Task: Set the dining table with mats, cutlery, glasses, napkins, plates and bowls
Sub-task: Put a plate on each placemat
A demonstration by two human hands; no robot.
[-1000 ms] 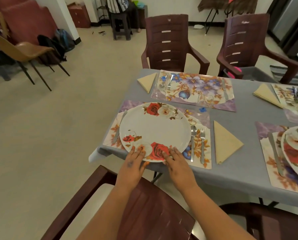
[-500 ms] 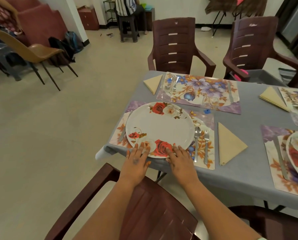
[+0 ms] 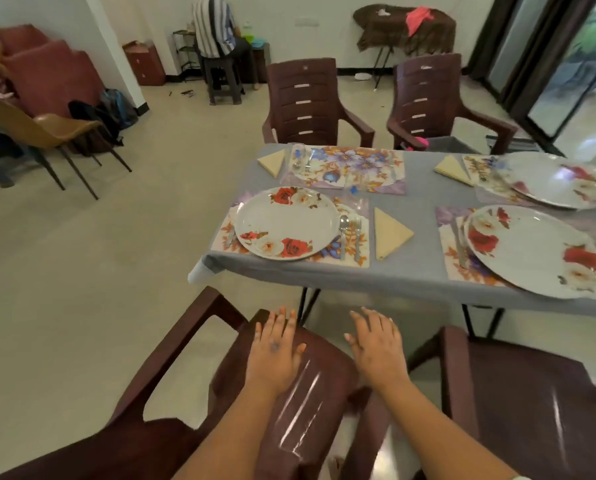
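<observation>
A white rose-patterned plate (image 3: pixel 286 224) is lying on a floral mat (image 3: pixel 353 252) at the near left corner of the grey-clothed table (image 3: pixel 407 268). A spoon (image 3: pixel 343 233) and fork (image 3: pixel 358 237) are lying side by side on the mat just right of the plate, and a folded yellow napkin (image 3: pixel 388 233) is sitting on the cloth just beyond the mat's right edge. Both hands are hanging apart from the table, over a brown plastic chair (image 3: pixel 310 393). The left hand (image 3: pixel 276 351) and the right hand (image 3: pixel 376 344) are showing palms down, fingers straight and spread, gripping nothing. Two more plates are resting on mats to the right.
</observation>
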